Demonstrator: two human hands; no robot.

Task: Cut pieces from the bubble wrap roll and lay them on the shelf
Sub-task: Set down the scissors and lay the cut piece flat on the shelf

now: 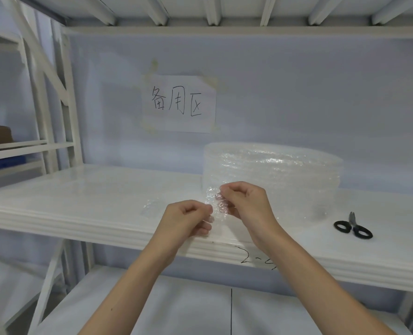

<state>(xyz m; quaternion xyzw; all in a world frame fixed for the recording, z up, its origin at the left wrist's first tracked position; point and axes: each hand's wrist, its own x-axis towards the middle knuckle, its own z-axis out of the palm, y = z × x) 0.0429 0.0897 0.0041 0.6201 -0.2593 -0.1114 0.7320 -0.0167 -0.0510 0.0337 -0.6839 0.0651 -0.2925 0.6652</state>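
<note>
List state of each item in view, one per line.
bubble wrap roll: on the shelf, loose end pulled toward the person
loose end: pinched between both hands
left hand: closed on the loose end
right hand: closed on the loose end
scissors: lying on the shelf right of the roll, blades shut, untouched
cut piece: flat on the shelf
paper sign: taped to the wall

Bare left hand (187, 220), right hand (246, 201), forearms unsleeved
</note>
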